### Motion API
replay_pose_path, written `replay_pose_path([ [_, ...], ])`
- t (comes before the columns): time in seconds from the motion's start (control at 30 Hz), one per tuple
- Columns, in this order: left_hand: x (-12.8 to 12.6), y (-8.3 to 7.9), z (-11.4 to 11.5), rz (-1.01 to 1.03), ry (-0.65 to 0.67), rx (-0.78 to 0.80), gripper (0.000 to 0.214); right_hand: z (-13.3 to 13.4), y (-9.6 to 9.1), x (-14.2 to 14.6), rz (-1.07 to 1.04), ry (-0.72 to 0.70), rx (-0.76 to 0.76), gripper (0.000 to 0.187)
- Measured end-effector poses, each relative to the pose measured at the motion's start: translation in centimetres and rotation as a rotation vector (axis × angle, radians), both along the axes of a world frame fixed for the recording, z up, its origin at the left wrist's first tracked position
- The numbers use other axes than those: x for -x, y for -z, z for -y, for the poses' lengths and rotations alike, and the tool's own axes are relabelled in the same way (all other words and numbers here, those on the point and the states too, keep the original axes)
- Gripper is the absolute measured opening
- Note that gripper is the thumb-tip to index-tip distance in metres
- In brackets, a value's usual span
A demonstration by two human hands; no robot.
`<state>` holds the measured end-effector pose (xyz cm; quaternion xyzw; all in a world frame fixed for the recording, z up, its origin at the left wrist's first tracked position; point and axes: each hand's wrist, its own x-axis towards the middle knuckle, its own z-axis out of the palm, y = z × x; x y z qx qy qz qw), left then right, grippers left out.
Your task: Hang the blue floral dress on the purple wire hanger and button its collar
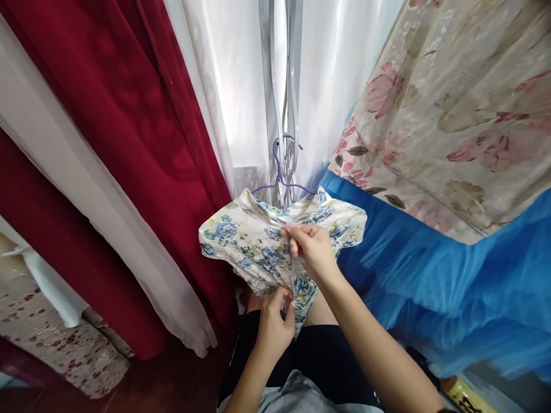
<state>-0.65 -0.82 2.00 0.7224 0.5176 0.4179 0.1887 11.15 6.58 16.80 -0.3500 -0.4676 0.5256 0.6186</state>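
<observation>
A white blouse [258, 241] with blue and green flowers hangs in front of me on a purple hanger [279, 179]. Its front opening runs down the middle. My right hand [313, 244] pinches the edge of that opening on the upper chest, thumb and index finger together. Lower down, my left hand [278, 318] has its fingers closed on the opening's edge near the hem. Any button or fastener between the fingertips is too small to make out.
The hanger hooks onto grey metal bars [286, 86] before a white curtain [241, 74]. Red curtains [172, 189] hang at left. Blue ruffled fabric [413, 281] and a floral cloth [465, 126] are at right. A yellow object [467, 396] lies at lower right.
</observation>
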Motion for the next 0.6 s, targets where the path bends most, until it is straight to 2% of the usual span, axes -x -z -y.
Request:
replay_pose_path([
  [0.1,-0.1,-0.3,0.3,-0.021,0.014,0.031,0.005,-1.2,-2.5,-0.2,-0.052,0.016,-0.051,0.038],
  [0.2,0.1,0.0,0.6,-0.031,0.054,0.084,0.006,-1.7,-4.2,-0.8,-0.065,0.046,-0.108,0.033],
  [0.27,0.3,0.0,0.5,-0.022,0.094,0.123,0.005,-1.5,-4.6,-1.1,-0.016,0.029,-0.139,0.033],
  [0.33,0.8,-0.8,-0.1,0.014,0.15,0.124,0.005,-1.0,-4.4,-1.4,0.061,0.006,-0.164,0.033],
  [0.37,1.1,-1.6,-0.7,0.044,0.175,0.099,0.007,-0.6,-4.2,-1.4,0.092,0.007,-0.173,0.032],
  [0.43,1.6,-4.3,-2.1,0.129,0.172,-0.018,0.009,0.1,-3.6,-1.4,0.129,0.024,-0.182,0.031],
  [0.53,2.3,-10.1,-4.5,0.285,0.045,-0.328,0.014,1.0,-3.2,-1.3,0.154,0.027,-0.194,0.03],
  [0.6,2.4,-14.1,-5.9,0.333,0.055,-0.482,0.028,1.4,-3.4,-1.3,0.17,0.017,-0.219,0.029],
])
